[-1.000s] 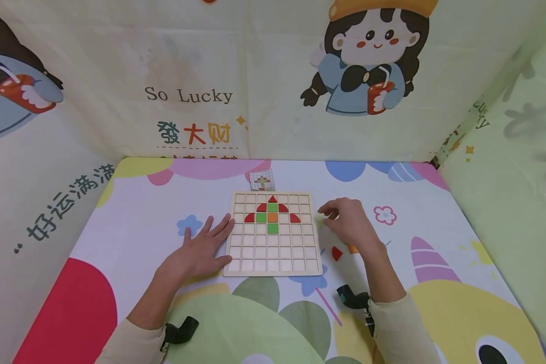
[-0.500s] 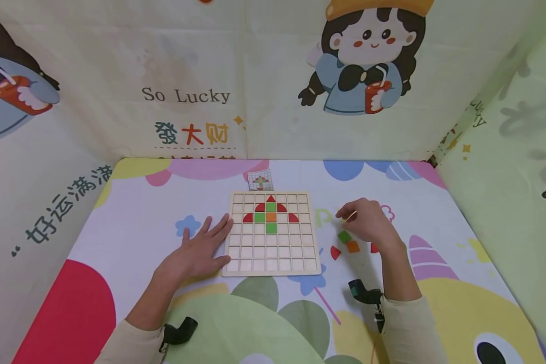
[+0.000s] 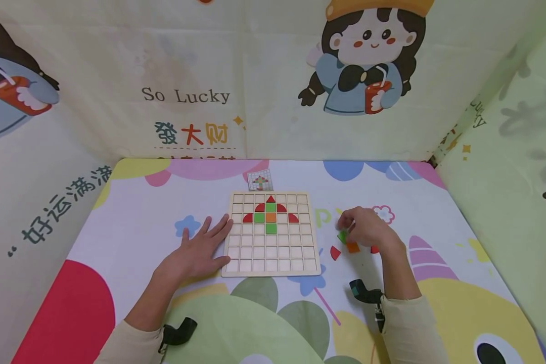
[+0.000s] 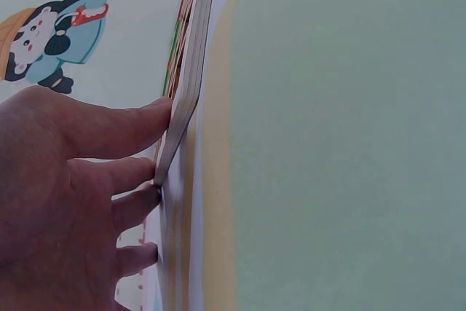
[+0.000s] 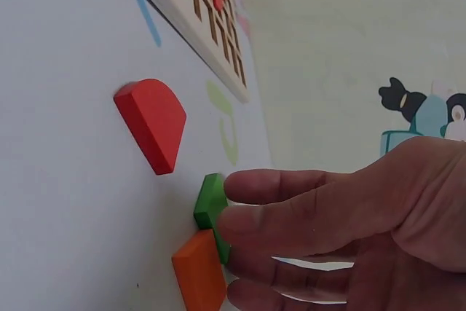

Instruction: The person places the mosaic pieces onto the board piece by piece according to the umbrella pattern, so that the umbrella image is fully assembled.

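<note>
A square wooden grid board (image 3: 250, 253) lies on the table, with red, green and orange pieces set in its upper cells. My left hand (image 3: 201, 248) rests at the board's left edge, fingers spread; in the left wrist view its thumb (image 4: 131, 130) touches the rim. Right of the board, my right hand (image 3: 368, 230) is low over a green block (image 3: 342, 236). In the right wrist view, thumb and fingers (image 5: 306, 202) are beside the green block (image 5: 210, 202), partly hiding it, with no firm grip visible. An orange block (image 5: 198, 271) lies against it.
A red quarter-round block (image 3: 335, 253) lies between the board and the orange block. Another red piece (image 3: 374, 249) is partly hidden under my right wrist. A small printed pattern card (image 3: 260, 180) lies behind the board. Patterned cloth walls (image 3: 273, 91) enclose the back and sides.
My right hand has moved right, away from the board's edge, then down to the green block. The left hand stays at the board's left edge.
</note>
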Demonstrator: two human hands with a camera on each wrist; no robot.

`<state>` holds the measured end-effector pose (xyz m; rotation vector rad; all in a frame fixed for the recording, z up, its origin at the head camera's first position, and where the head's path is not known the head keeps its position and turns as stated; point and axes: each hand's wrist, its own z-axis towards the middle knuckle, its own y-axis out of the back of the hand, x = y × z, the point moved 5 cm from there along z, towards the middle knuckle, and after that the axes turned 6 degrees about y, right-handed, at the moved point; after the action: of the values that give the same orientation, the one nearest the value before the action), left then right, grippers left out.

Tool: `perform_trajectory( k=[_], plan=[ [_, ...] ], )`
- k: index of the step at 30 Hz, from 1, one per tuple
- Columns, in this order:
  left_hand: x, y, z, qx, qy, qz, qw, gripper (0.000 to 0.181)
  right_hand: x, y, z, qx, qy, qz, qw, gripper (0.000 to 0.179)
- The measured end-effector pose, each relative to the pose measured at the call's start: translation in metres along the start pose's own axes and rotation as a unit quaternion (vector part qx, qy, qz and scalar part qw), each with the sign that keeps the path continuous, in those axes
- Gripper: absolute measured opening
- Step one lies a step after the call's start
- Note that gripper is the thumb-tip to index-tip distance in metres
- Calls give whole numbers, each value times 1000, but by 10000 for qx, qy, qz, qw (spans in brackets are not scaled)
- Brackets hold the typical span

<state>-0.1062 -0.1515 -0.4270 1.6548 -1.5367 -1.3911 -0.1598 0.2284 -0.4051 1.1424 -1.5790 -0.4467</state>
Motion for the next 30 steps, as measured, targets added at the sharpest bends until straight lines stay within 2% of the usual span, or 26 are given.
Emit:
perform_trajectory(
  k=[13, 20, 30],
  plan=[
    [-1, 1, 0, -36, -12, 24, 10000, 84, 3, -5, 4, 33, 197, -198, 9996, 30],
    [-1, 1, 0, -39, 9, 34, 10000, 84, 2, -4, 6, -41, 385, -260, 9989, 20],
    [0, 1, 0, -15, 34, 31, 10000, 84, 2, -6, 7, -221, 368, -196, 9989, 24]
  ],
)
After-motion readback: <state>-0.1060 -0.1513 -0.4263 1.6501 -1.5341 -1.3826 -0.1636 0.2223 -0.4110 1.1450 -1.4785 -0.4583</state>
